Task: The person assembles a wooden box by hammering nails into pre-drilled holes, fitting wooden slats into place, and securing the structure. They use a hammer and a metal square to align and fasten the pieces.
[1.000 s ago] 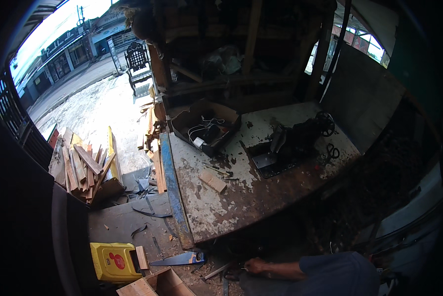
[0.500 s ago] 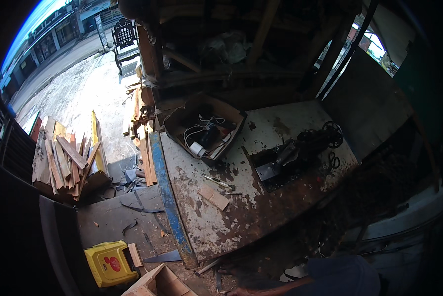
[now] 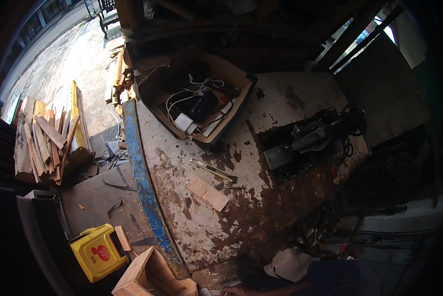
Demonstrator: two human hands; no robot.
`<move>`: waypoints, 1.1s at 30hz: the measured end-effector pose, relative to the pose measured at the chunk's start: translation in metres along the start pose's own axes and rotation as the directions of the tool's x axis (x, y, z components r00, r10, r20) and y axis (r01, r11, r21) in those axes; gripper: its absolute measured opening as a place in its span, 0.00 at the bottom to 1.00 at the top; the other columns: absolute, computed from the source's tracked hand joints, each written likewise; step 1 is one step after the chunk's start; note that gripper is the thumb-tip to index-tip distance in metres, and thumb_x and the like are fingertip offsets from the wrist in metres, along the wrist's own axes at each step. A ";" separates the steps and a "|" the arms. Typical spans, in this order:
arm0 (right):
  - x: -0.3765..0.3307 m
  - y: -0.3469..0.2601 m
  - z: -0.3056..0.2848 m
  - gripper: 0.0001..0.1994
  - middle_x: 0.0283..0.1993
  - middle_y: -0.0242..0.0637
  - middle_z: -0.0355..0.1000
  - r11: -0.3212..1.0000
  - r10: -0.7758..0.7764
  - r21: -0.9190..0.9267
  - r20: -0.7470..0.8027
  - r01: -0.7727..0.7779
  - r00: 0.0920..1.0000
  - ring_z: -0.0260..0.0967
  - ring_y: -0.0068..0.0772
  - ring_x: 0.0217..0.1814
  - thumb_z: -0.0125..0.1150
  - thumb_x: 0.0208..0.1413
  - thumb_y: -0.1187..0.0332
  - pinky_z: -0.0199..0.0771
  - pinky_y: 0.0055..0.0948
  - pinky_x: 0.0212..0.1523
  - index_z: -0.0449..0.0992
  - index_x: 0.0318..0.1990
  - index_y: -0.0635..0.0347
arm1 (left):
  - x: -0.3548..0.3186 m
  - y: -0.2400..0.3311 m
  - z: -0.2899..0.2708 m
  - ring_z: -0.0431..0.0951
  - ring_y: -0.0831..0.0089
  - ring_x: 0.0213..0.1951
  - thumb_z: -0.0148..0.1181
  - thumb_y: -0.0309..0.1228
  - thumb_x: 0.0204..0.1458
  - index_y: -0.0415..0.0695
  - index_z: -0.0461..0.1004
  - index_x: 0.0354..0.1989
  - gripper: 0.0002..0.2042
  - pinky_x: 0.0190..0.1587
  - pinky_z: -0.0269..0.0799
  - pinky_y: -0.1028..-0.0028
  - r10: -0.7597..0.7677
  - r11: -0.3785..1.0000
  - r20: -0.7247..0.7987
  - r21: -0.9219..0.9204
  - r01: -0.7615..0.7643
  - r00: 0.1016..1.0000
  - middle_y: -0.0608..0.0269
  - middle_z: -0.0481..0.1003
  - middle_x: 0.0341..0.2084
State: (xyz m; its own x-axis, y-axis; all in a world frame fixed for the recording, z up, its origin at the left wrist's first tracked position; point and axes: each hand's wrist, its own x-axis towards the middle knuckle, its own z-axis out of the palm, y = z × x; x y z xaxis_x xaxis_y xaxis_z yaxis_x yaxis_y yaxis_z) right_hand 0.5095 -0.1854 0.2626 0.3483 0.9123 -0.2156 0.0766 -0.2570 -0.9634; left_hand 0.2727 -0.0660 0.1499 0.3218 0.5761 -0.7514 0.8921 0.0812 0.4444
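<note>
Head view: see the right hand point(image 3: 235, 291) at the very bottom, partly cut off, with a dim forearm and a dark sleeve point(image 3: 342, 278) reaching in from the lower right. Cannot tell how far open or curled, nor whether gripping anything. Find the wooden box point(image 3: 134, 272) to the left of the hand, near it, open-sided and also cropped by the lower edge, just beside the table's point(image 3: 201, 237) near corner. Note a pale sheet point(image 3: 290, 264) just beyond the forearm.

Moving left from the wooden box, see a wood block point(image 3: 122, 238) lying against a yellow tub point(image 3: 97, 252), then a dark saw blade point(image 3: 143, 241) between block and table, partly hidden.

Up on the worn table, with a blue edge strip point(image 3: 145, 197) along the left, see a flat wood piece point(image 3: 207, 193) near a slim tool point(image 3: 212, 170). Farther back, see an open carton point(image 3: 243, 96) holding a white charger point(image 3: 185, 123) and white cable point(image 3: 201, 89). To the right, make out a black sewing machine point(image 3: 305, 140) and, in poor light, possibly scissors point(image 3: 348, 147).

Outside at left, see stacked wood scraps point(image 3: 51, 140) beside a yellow plank point(image 3: 78, 118), and beyond, a dark chair point(image 3: 107, 6) cut by the top edge.
</note>
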 end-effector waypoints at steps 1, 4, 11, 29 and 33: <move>0.006 -0.008 -0.004 0.08 0.35 0.38 0.76 0.996 -0.086 -0.029 -0.010 0.086 0.996 0.76 0.31 0.32 0.60 0.56 0.75 0.76 0.29 0.29 0.80 0.43 0.58 | -0.002 -0.002 -0.002 0.77 0.53 0.43 0.52 0.48 0.65 0.39 0.77 0.52 0.22 0.48 0.71 0.61 -0.016 1.000 -0.013 0.001 0.016 1.000 0.47 0.79 0.40; 0.027 -0.040 -0.032 0.10 0.36 0.37 0.75 0.924 -0.356 -0.190 -0.113 0.331 0.928 0.75 0.31 0.31 0.60 0.55 0.76 0.76 0.28 0.28 0.80 0.44 0.57 | -0.006 -0.003 -0.006 0.77 0.54 0.42 0.53 0.47 0.65 0.39 0.78 0.51 0.22 0.47 0.72 0.61 -0.048 0.999 -0.032 0.009 0.048 0.998 0.48 0.79 0.39; 0.024 0.043 -0.084 0.16 0.37 0.34 0.73 0.834 -0.324 -0.550 -0.552 -0.043 0.768 0.74 0.30 0.30 0.61 0.48 0.78 0.75 0.29 0.25 0.79 0.46 0.54 | 0.000 0.017 -0.012 0.77 0.55 0.39 0.53 0.47 0.65 0.38 0.78 0.50 0.22 0.45 0.72 0.61 0.022 0.998 -0.017 0.054 -0.021 1.000 0.49 0.79 0.36; 0.014 0.051 -0.063 0.12 0.46 0.48 0.78 0.955 -0.135 -0.291 -0.613 -0.063 0.778 0.76 0.53 0.51 0.54 0.64 0.67 0.77 0.44 0.51 0.76 0.51 0.58 | -0.065 0.048 -0.076 0.79 0.56 0.35 0.55 0.46 0.65 0.38 0.79 0.47 0.21 0.41 0.74 0.61 0.581 0.810 0.032 0.074 -0.582 0.813 0.48 0.80 0.32; -0.085 0.007 -0.018 0.12 0.38 0.46 0.79 0.985 -0.076 -0.172 -0.368 0.013 0.927 0.79 0.48 0.44 0.56 0.65 0.63 0.76 0.41 0.47 0.75 0.52 0.56 | -0.130 0.104 -0.071 0.79 0.57 0.35 0.56 0.45 0.65 0.39 0.79 0.49 0.20 0.41 0.74 0.62 0.669 0.724 0.136 0.102 -0.682 0.731 0.49 0.80 0.33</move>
State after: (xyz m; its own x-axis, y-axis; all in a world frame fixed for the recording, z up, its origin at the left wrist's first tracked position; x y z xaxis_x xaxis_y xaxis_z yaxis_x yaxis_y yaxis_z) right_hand 0.4976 -0.2706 0.2766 0.6603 0.7480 -0.0676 0.2407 -0.2961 -0.9243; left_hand 0.3013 -0.0745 0.3288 0.8750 0.3651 -0.3180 0.4591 -0.4170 0.7844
